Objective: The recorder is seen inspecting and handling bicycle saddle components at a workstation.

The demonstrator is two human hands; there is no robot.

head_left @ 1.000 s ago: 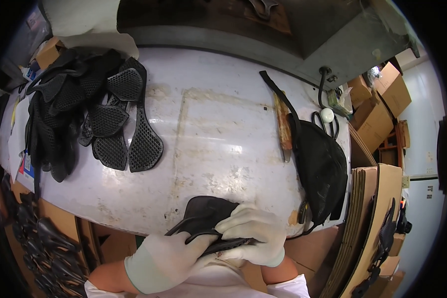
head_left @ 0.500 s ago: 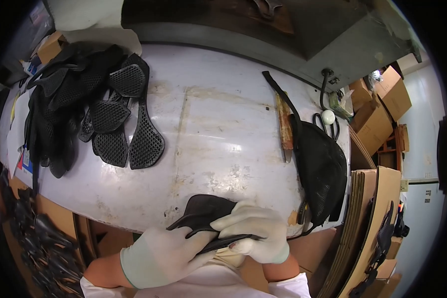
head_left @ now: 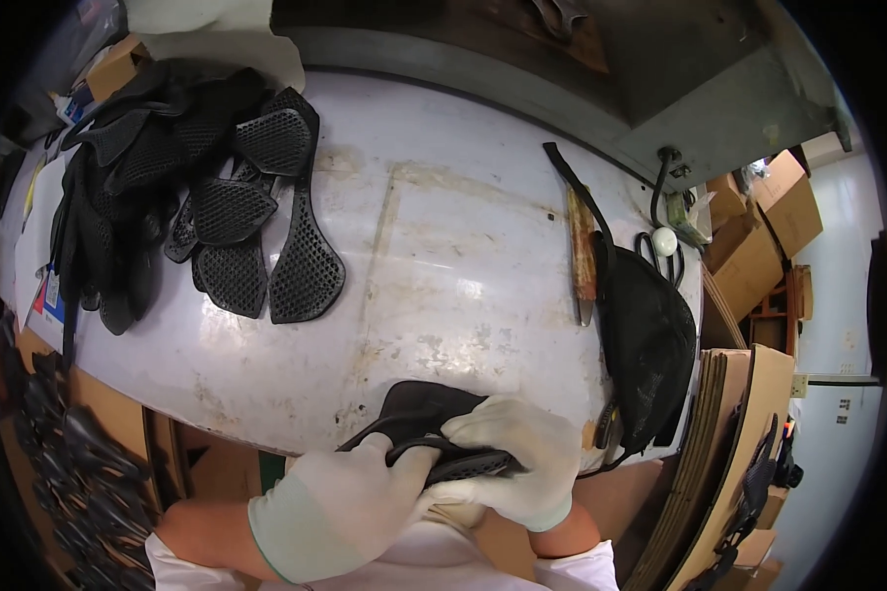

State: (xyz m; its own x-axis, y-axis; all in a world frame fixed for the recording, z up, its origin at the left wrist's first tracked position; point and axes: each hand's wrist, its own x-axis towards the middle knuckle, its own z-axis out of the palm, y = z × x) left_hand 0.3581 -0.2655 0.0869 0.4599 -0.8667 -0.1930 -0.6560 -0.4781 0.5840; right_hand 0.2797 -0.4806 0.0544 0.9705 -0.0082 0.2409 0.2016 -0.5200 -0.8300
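At the near edge of the table I hold a black bicycle saddle cover (head_left: 426, 406), folded, with a strip of honeycomb texture showing near my right thumb. My left hand (head_left: 350, 507), in a white glove, is closed on its left side with the fingers pressed into the fold. My right hand (head_left: 522, 463), gloved the same way, grips the right side, thumb below and fingers on top. The gloves hide part of the cover. A pile of similar black honeycomb saddle covers (head_left: 232, 212) lies at the far left of the table.
On the right of the table (head_left: 443, 295) lie a black mesh bag (head_left: 646, 345) with a strap and a worn-handled knife (head_left: 583, 261). Flattened cardboard (head_left: 715, 443) stands beyond the right edge. Several black saddles (head_left: 99, 473) hang below left; a grey machine (head_left: 522, 89) spans the back.
My right thumb and fingers have shifted on the saddle cover, and more of its honeycomb face shows. The view has moved slightly, so the table things appear displaced.
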